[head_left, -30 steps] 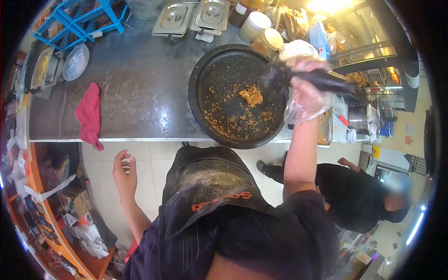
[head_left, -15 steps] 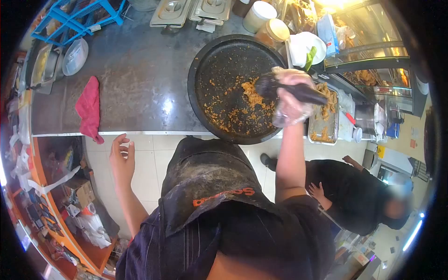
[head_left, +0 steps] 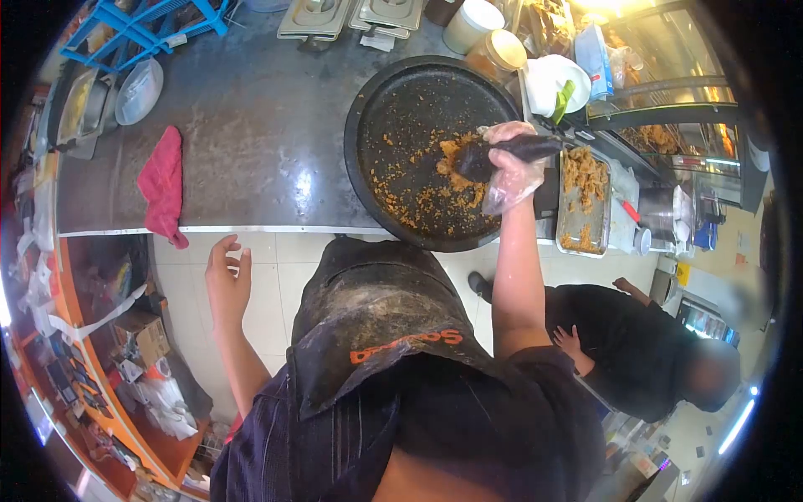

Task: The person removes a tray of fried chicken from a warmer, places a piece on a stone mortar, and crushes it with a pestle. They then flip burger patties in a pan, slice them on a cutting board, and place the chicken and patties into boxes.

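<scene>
My right hand [head_left: 512, 177], in a clear plastic glove, is closed round a dark pestle [head_left: 475, 161]. The pestle's thick end presses on a clump of brown crumbly food [head_left: 446, 159] inside a wide, round black tray [head_left: 361, 180]. More crumbs lie scattered over the tray floor, mostly in its front half. Bare and holding nothing, my left hand [head_left: 227, 280] hangs in front of the counter edge, its fingers loosely bent and apart. Just above it, a red cloth [head_left: 163, 184] droops over that edge.
Right of the round tray stands a metal tray [head_left: 581, 209] with brown food pieces. Behind are lidded tubs [head_left: 498, 54], a white bowl [head_left: 556, 84] and metal lids [head_left: 314, 18]. A blue rack [head_left: 142, 38] is at back left. Another person [head_left: 623, 343] stands at the right.
My right hand and the pestle have shifted slightly; the pestle's thick end now sits lower against the food clump. My left hand stays free. The whole view has shifted slightly.
</scene>
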